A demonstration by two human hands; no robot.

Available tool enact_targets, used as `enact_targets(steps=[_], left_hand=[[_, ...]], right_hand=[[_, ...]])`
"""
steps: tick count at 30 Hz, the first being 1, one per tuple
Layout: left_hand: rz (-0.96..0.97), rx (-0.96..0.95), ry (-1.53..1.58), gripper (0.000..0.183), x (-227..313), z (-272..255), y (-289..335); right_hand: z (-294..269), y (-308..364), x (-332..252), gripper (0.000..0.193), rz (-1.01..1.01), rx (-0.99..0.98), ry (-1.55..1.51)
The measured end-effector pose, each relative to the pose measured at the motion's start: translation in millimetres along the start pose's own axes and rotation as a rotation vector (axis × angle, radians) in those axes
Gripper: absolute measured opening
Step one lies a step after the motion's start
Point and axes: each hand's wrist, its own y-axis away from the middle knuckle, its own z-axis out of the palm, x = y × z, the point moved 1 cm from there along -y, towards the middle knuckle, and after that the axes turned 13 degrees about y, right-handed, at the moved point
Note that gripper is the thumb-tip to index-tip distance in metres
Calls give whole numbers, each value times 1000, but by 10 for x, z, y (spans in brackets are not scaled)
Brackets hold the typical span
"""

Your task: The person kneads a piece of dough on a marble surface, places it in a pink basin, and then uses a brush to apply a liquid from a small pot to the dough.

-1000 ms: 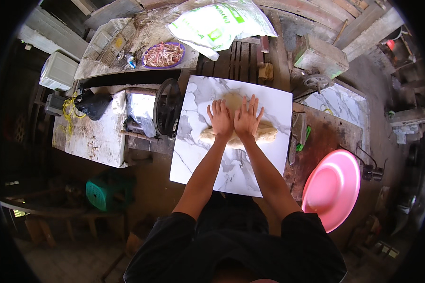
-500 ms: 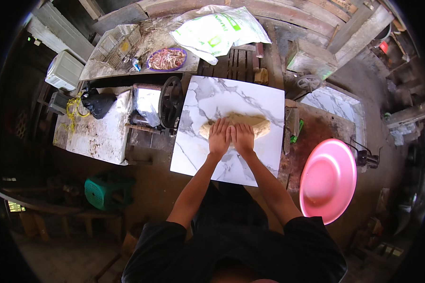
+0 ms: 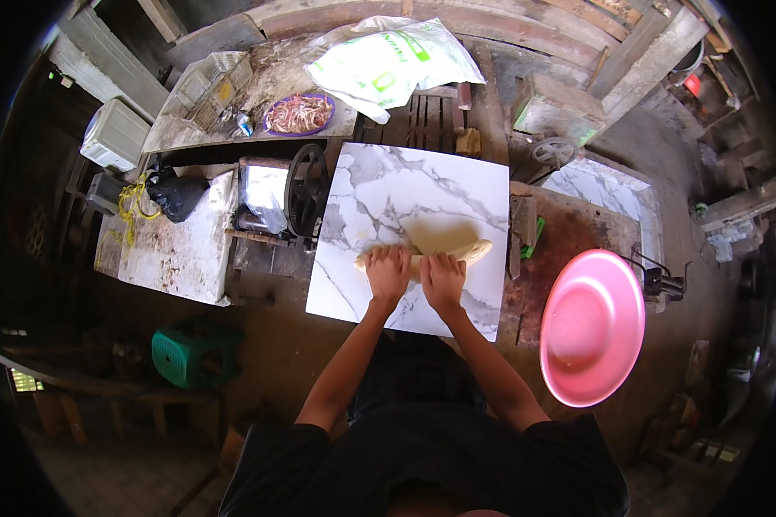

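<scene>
A long piece of pale dough lies crosswise over a white, grey-veined marble-look board, in front of me. My left hand has its fingers curled over the dough's left part. Close beside it, my right hand grips the dough right of its middle. Both hands hold its far edge, with a gap between them where dough shows. A tan shadow falls on the board behind the dough. The underside of the dough is hidden, so I cannot tell whether it is raised.
Right of the board stands a pink basin. To the left are a hand-wheel machine and a black plastic bag. A white sack and a purple-rimmed plate lie at the back. A green stool stands lower left.
Both hands have drawn back toward me and moved slightly apart. Their fingers went from stretched flat on the dough to curled over it. The dough is narrower and nearer to me.
</scene>
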Motion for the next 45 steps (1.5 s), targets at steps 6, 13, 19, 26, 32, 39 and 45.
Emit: enact_targets(steps=[6,13,19,26,32,39,45], left_hand=[[30,63,165,23,-33,282,-155],[-43,92,106,23,-43,245,-147],[-35,122,76,25,-40,243,-240],[-97,150,-35,34,-37,323,-428],[-94,149,-40,34,-49,356,-434],[-69,85,-103,34,-156,449,-573],[-9,21,-82,38,-139,441,-544]], right_hand=[[272,-180,-40,16,168,4,140],[240,-175,-87,31,187,8,212],[274,-303,-129,39,255,-104,276],[269,-564,-113,40,220,-92,277],[286,-559,-92,40,237,-105,294],[372,-708,-34,39,168,-88,310],[445,-648,-12,38,150,-44,206]])
